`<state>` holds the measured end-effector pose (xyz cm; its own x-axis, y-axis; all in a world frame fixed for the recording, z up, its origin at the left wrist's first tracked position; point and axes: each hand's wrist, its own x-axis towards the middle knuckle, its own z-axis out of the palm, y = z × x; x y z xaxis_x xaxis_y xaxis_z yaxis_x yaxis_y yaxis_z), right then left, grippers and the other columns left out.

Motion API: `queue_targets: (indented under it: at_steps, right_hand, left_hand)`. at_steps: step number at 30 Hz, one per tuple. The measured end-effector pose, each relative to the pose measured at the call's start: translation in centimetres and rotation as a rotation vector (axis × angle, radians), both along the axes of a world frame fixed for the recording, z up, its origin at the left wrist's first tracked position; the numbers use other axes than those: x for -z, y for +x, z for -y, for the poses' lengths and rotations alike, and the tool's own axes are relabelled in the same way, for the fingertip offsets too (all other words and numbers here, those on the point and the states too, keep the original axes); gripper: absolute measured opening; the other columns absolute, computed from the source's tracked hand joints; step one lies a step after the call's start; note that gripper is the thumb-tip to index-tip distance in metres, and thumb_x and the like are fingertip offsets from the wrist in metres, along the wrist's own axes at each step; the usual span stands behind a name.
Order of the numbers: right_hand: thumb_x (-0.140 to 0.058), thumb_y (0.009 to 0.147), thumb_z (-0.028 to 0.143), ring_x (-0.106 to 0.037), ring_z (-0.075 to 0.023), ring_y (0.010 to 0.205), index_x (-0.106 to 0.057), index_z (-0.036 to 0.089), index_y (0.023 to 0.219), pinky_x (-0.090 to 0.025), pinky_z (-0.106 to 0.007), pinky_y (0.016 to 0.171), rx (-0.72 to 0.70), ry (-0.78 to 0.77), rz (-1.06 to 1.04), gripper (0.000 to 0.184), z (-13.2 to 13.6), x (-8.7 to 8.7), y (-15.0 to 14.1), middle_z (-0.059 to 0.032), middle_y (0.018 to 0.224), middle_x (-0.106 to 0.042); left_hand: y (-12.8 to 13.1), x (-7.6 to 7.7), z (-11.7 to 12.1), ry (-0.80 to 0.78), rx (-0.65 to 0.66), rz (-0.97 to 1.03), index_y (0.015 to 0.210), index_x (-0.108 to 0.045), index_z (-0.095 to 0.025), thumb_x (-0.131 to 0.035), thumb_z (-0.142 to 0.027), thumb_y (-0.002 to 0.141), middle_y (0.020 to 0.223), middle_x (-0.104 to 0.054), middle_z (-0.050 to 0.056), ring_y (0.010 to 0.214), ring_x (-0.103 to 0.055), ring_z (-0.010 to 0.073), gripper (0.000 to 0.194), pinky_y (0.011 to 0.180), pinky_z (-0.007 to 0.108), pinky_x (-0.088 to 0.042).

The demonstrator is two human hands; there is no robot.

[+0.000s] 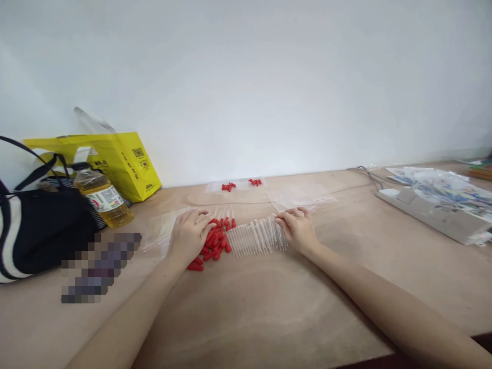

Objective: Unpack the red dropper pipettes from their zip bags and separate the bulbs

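Red rubber dropper bulbs (217,245) lie in a loose heap left of the middle of the table. My left hand (189,231) is over the heap's left side, fingers closed at a red bulb by their tips. Behind the heap, several glass droppers with red bulbs fitted (229,216) point away from me. A row of bare clear glass dropper tubes (255,237) lies side by side to the right. At that row's right end my right hand (299,228) has its thumb and fingers pinched on a tube; the fingertips partly hide it.
Clear plastic bags lie flat behind, one (234,185) bearing small red pieces, another (298,197) beside it. On the left stand a yellow bag (126,164), an oil bottle (105,197) and a black bag (46,230). A white power strip (426,212) and packets (442,184) lie right.
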<state>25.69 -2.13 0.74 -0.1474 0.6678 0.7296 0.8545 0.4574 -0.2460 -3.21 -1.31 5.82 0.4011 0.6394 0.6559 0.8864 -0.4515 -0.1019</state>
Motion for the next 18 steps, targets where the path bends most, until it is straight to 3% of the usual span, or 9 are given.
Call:
queue_targets:
  at_steps: [5,9,13,18]
  right_hand:
    - [-0.044,0.081,0.033,-0.057,-0.0185,0.079,-0.063,0.021,0.076,-0.036,-0.030,0.072,0.103,-0.287,-0.109,0.022,-1.3,-0.8,-0.2,-0.0032,0.078,-0.066]
    - [-0.045,0.079,0.025,-0.058,-0.0139,0.062,-0.062,0.016,0.079,-0.039,-0.023,0.057,0.082,-0.510,-0.158,0.019,-3.1,-1.3,-0.7,-0.0046,0.071,-0.066]
    - [-0.052,0.072,0.018,-0.060,-0.0171,0.066,-0.060,0.012,0.089,-0.042,-0.025,0.058,0.135,-0.533,-0.123,0.019,-4.5,-1.2,-1.6,-0.0086,0.073,-0.065]
    - [-0.057,0.066,0.012,-0.061,-0.0228,0.074,-0.061,0.012,0.078,-0.043,-0.029,0.060,0.175,-0.554,-0.058,0.013,-5.2,-0.8,-2.4,-0.0139,0.078,-0.065]
  left_hand:
    - [-2.6,-0.6,-0.6,-0.344,0.039,0.127,0.090,-0.060,-0.020,-0.042,-0.039,0.079,0.083,-0.060,0.003,0.078,-0.056,0.0171,0.028,0.071,0.028,-0.044]
    - [-4.5,-0.7,-0.6,-0.453,0.032,0.208,0.081,-0.057,-0.020,-0.041,-0.042,0.077,0.081,-0.063,0.001,0.078,-0.057,0.0175,0.028,0.071,0.027,-0.044]
    - [-6.2,-0.3,-0.7,-0.529,0.001,0.184,0.079,-0.060,-0.020,-0.043,-0.045,0.075,0.082,-0.063,0.002,0.080,-0.056,0.0190,0.030,0.073,0.028,-0.043]
    - [-7.0,0.6,-1.1,-0.607,-0.137,0.232,0.076,-0.059,-0.018,-0.043,-0.046,0.073,0.073,-0.064,0.003,0.069,-0.057,0.0185,0.032,0.064,0.028,-0.043]
